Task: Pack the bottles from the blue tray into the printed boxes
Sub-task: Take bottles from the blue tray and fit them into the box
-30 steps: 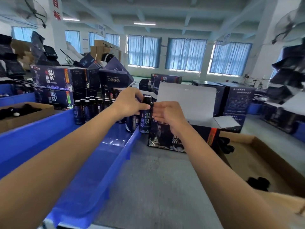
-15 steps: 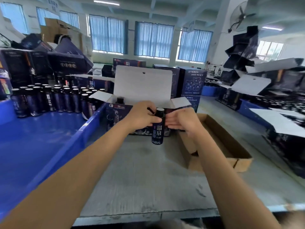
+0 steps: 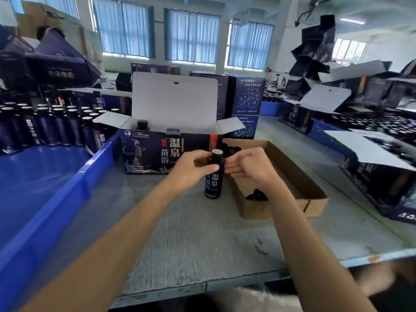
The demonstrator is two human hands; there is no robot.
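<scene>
Box (image 3: pixel 155 154): dark printed card with gold characters on the front and white inside. Lid and both side flaps stand open. One inner bottle (image 3: pixel 142 124) shows at its left end, black cap up. The front wall hides the rest of the inside.
Tray (image 3: pixel 94 163): glossy blue plastic, rectangular, just left of the box. Spare bottles (image 3: pixel 51 127) stand packed upright at its far end.
Carton (image 3: pixel 281 208): shallow brown corrugated card, right of the box. A few small dark pieces lie inside, too blurred to name.
Bottle (image 3: pixel 213 184): dark cylinder with printed label, black neck and pale flat cap top. Upright, in front of the box's right half, between box and carton. Cannot tell whether its base touches the table (image 3: pixel 191 239).
Left hand (image 3: pixel 191 171): wrapped round the bottle's shoulder, thumb across the front.
Right hand (image 3: pixel 249 167): fingers fairly straight, tips touching the bottle's neck from the right, not curled round it.
Table: grey, matte, scuffed.
Change: a second ago both hands held the bottle at the tray's right rim, by the box's left corner. Half a second ago it was already out in front of the box. Both hands sit on the bottle as they did then.
</scene>
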